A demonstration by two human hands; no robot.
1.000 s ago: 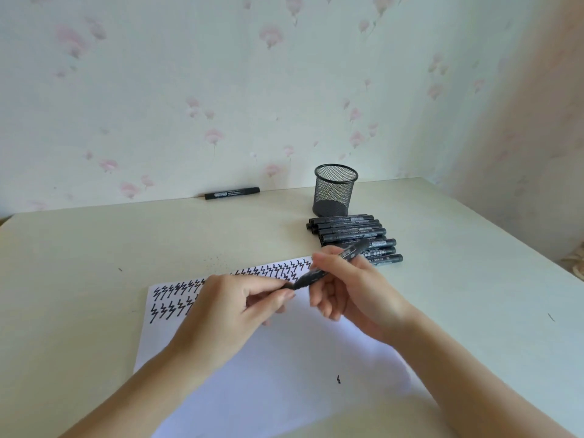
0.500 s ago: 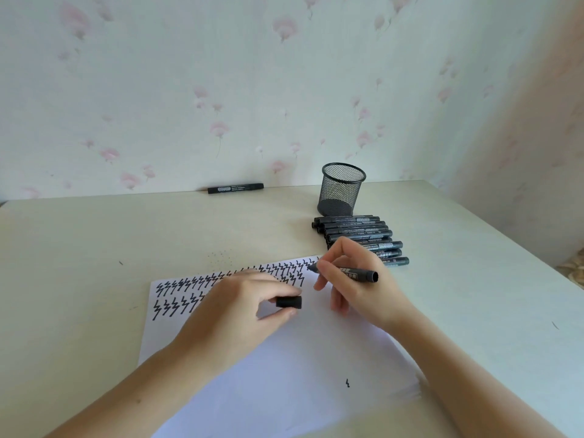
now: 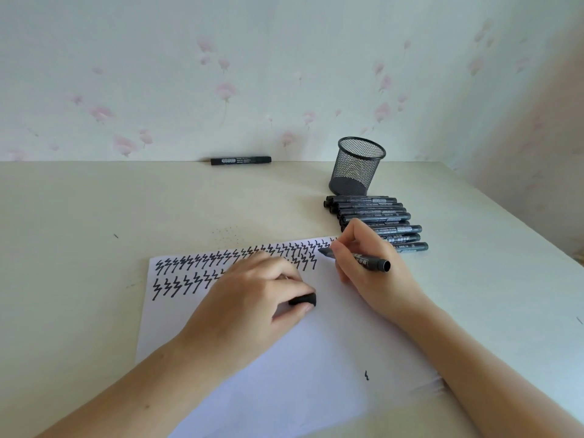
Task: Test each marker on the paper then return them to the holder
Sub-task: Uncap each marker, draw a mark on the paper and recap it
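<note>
Black ink tip down, the uncapped black marker (image 3: pixel 357 258) pinched in your right hand (image 3: pixel 373 267) had dropped from mid-air to the white paper sheet (image 3: pixel 284 358), beside the last zigzag. Your left hand (image 3: pixel 249 298) pinched its black cap (image 3: pixel 302 300), pulled clear a second before. Testing could begin; the black mesh holder (image 3: pixel 357 167) stood empty.
</note>
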